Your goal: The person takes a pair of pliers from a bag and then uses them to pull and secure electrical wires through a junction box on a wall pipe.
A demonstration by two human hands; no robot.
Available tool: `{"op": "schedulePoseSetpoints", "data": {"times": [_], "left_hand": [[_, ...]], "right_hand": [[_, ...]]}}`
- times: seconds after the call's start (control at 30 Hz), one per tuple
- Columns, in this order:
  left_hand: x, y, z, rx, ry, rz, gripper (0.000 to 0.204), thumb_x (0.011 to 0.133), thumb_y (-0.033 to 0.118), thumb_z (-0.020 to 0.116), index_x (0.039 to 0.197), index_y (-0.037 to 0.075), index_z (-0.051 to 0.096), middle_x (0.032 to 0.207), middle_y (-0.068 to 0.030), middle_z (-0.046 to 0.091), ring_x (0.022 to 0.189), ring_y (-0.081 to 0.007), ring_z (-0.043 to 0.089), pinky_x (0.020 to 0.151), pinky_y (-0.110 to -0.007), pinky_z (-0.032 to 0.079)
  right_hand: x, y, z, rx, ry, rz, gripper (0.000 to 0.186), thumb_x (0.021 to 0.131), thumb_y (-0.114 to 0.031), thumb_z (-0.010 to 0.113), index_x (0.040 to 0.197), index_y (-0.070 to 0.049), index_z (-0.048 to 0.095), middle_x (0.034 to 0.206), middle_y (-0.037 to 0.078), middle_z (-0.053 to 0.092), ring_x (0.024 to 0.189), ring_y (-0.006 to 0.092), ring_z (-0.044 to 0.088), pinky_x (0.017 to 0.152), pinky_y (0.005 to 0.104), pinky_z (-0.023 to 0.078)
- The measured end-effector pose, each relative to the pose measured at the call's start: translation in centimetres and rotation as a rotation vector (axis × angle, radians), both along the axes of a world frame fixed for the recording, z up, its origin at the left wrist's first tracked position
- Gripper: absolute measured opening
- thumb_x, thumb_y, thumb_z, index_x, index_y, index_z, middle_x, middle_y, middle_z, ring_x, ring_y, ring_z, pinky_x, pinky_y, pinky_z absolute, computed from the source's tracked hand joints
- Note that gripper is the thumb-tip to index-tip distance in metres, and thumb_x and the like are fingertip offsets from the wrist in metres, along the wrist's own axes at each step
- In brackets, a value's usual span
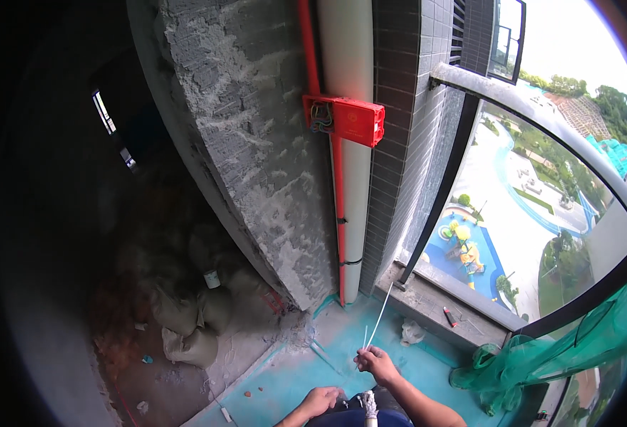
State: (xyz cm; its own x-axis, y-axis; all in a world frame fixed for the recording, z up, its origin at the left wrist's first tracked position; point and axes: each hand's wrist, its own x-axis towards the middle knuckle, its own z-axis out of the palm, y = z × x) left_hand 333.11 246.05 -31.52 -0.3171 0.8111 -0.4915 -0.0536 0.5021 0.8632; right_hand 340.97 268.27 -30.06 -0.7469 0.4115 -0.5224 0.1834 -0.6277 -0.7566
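My right hand is closed, pinching thin white strips that look like cable ties. The longer strip slants up to the right toward the window ledge; a shorter one sticks up beside it. Low in front of my body is my left hand, its fingers loosely extended and nothing visible in them. Between my forearms, close to my body, stands a white bundle with a frayed-looking top. A red conduit runs down beside a thick pale pipe, with dark bands around them. The opened red junction box shows loose wires.
A stone ledge under the glass railing holds a red-and-black cutter. Crumpled plastic lies on the teal-stained floor. Green netting hangs at right. Filled sacks lie in the dark room left of the rough wall.
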Motion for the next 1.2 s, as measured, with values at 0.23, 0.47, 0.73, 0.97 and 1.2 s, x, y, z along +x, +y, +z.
{"op": "schedulePoseSetpoints", "data": {"times": [0.23,0.47,0.73,0.97,1.2], "left_hand": [[-1.7,0.5,1.5,0.082,0.162,0.065,0.029,0.095,0.016,0.046,0.112,0.001,0.064,0.071,0.0014,0.064,0.062,-0.0080,0.051,0.064,-0.025,0.045],[-2.7,3.3,4.6,0.225,-0.118,0.450,0.017,0.092,0.012,0.058,0.100,-0.002,0.064,0.080,-0.0065,0.067,0.059,-0.0064,0.050,0.056,-0.019,0.041],[-3.9,9.1,6.4,0.605,-0.435,0.845,0.010,0.091,0.012,0.063,0.090,0.003,0.064,0.082,-0.0074,0.066,0.068,-0.0129,0.059,0.066,-0.026,0.048],[-5.7,12.9,6.3,0.572,-0.447,0.893,0.018,0.096,0.022,0.057,0.091,0.005,0.061,0.095,-0.0105,0.067,0.077,-0.0155,0.064,0.071,-0.027,0.050],[-11.6,16.4,5.8,0.469,-0.303,0.523,0.021,0.094,0.023,0.060,0.083,0.005,0.062,0.087,-0.0057,0.067,0.076,-0.0106,0.062,0.073,-0.025,0.049]], "right_hand": [[0.8,0.5,1.7,0.178,-0.003,-0.015,0.022,0.093,-0.020,0.062,0.097,0.001,0.060,0.085,0.007,0.064,0.068,0.0120,0.059,0.065,0.0262,0.051],[1.7,5.2,4.4,0.207,0.042,-0.118,0.020,0.090,-0.017,0.064,0.094,0.002,0.060,0.082,0.008,0.063,0.066,0.0132,0.060,0.063,0.0278,0.052],[3.2,9.0,5.4,0.134,0.080,-0.064,0.020,0.089,-0.017,0.068,0.091,0.001,0.061,0.081,0.009,0.064,0.063,0.0136,0.059,0.060,0.0260,0.050],[4.8,9.3,3.7,-0.006,0.078,-0.057,0.023,0.091,-0.020,0.064,0.097,0.001,0.057,0.084,0.009,0.062,0.065,0.0130,0.057,0.062,0.0255,0.048],[5.1,8.2,1.1,-0.120,0.029,-0.265,0.022,0.091,-0.020,0.063,0.097,0.000,0.057,0.084,0.011,0.063,0.064,0.0145,0.058,0.060,0.0269,0.050]]}}
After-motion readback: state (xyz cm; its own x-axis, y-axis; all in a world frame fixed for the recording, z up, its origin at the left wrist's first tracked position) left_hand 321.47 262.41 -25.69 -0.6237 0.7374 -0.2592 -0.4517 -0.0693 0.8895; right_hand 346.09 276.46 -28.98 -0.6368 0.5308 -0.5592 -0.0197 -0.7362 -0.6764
